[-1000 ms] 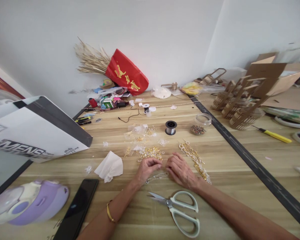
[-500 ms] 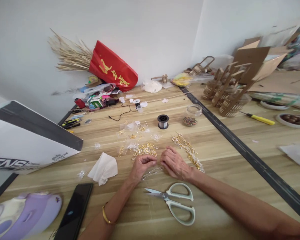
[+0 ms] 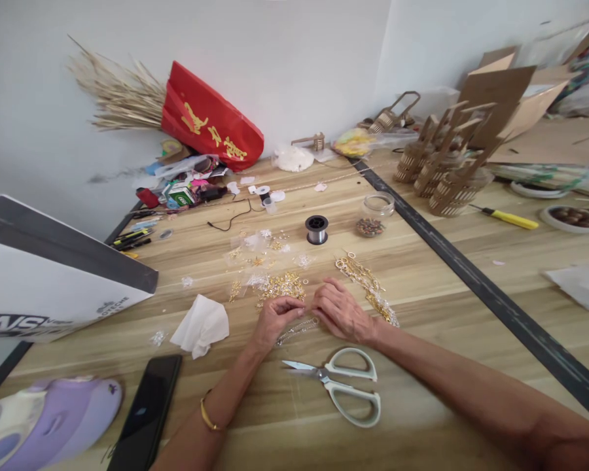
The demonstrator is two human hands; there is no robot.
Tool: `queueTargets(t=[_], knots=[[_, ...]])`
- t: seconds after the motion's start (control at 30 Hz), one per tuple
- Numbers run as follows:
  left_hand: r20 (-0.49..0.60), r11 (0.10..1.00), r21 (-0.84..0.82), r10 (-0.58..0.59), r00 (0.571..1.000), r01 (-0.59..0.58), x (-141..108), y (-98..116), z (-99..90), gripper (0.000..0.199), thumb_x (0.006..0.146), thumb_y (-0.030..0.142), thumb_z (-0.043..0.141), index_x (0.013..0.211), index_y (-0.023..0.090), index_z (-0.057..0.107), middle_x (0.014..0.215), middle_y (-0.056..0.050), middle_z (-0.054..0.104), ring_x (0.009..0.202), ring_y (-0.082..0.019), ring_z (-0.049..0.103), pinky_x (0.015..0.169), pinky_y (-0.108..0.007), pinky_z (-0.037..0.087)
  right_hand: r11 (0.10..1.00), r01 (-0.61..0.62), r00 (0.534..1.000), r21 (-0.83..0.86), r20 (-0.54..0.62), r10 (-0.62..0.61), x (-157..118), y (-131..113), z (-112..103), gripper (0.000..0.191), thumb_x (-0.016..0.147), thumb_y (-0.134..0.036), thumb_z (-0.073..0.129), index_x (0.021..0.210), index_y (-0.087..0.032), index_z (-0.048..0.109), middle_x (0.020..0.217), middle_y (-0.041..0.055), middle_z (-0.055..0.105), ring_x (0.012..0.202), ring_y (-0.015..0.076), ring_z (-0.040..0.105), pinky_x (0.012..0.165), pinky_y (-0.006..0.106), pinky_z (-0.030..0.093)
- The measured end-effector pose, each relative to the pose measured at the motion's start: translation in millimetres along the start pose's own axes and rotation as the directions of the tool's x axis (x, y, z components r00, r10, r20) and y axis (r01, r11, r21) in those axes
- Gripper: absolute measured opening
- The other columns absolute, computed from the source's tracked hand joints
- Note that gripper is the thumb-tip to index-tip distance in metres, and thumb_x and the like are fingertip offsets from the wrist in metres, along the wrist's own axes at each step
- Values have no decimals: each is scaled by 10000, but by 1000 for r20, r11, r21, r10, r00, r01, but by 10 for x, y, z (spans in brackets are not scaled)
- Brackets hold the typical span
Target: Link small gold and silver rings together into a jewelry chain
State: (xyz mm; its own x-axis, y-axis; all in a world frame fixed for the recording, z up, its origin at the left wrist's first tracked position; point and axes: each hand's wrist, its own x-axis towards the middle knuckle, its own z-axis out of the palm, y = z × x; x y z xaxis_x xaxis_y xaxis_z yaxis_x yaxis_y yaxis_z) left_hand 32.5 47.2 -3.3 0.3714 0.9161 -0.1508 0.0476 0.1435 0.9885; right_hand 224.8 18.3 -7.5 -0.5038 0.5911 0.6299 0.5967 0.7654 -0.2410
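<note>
Trinkets (image 3: 283, 286) lie just beyond the left hand (image 3: 273, 322), its fingertips close to the thumb, while the right hand (image 3: 342, 313) sits near but apart, fingers curled, silver chain (image 3: 297, 331) lying between them, any grip undeterminable.

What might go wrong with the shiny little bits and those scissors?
The loose gold and silver pieces lie right by the left hand, so a bump might scatter them.

The scissors lie pointing toward the left forearm, so a careless move might cause a scratch.
</note>
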Motion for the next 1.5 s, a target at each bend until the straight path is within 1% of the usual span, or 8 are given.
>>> queueTargets(t=[0.27,0.53,0.87,1.03,1.17,1.5], knots=[[-15,1000,11,4,1000,-4,-4,32,13,147,584,225,775,698,149,723,694,-26,718,653,-142,627,670,-246,492,1000,4,1000,-4,8,-4,0,9,4,137,926,-156,395,881,-156,525,811,61,585,811,174,525,901,414,391],[16,999,39,17,1000,-18,-7,30,17,180,596,267,778,714,143,722,703,-41,723,652,-155,633,673,-265,502,1000,13,1000,0,12,-13,28,-14,-32,147,928,-152,388,883,-159,527,808,58,585,814,169,524,918,409,378],[36,1000,25,13,999,-14,-11,37,20,138,615,227,767,719,148,724,697,-26,721,651,-134,626,664,-234,488,1000,7,1000,6,27,-7,20,-3,-22,152,931,-158,391,878,-160,533,805,56,583,807,169,524,920,409,373],[34,1000,29,11,999,-12,-10,29,21,163,602,239,778,724,146,722,691,-27,720,642,-139,627,660,-244,493,1000,16,1000,2,17,-16,10,5,-1,149,931,-159,395,883,-156,535,798,55,584,809,170,522,912,407,381],[56,999,41,27,998,-29,-15,35,30,182,610,272,776,721,140,719,707,-38,722,653,-151,633,666,-254,499,1000,20,1000,12,8,-20,8,8,16,134,928,-156,405,889,-156,534,803,55,588,807,167,525,905,404,389],[63,998,52,43,997,-47,-23,44,24,191,623,292,766,730,139,721,732,-52,725,674,-164,639,685,-270,501,1000,18,1000,17,11,-18,7,1,7,115,920,-148,421,910,-156,535,823,54,593,814,163,527,936,414,383]])
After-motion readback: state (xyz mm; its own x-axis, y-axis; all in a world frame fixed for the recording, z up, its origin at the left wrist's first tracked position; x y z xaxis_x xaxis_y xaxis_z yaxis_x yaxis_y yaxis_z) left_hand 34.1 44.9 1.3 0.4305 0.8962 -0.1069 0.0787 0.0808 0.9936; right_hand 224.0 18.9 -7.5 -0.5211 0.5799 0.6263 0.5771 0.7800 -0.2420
